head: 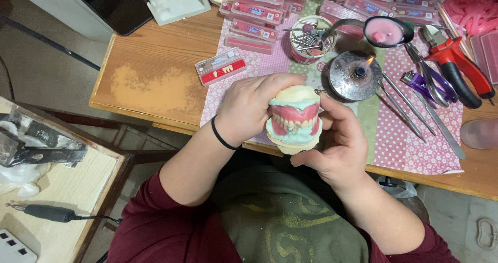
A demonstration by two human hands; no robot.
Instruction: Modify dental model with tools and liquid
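Wooden worktop with pink dotted mat, lit burner | denture model held over worktop edge | left hand and right hand closed round it | judged rigid, brittle plaster, soft wax gums; grip by bases

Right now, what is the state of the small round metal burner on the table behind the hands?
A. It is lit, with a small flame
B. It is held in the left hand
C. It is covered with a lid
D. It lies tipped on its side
A: the metal burner stands upright on the table with a small flame at its wick, apart from both hands.
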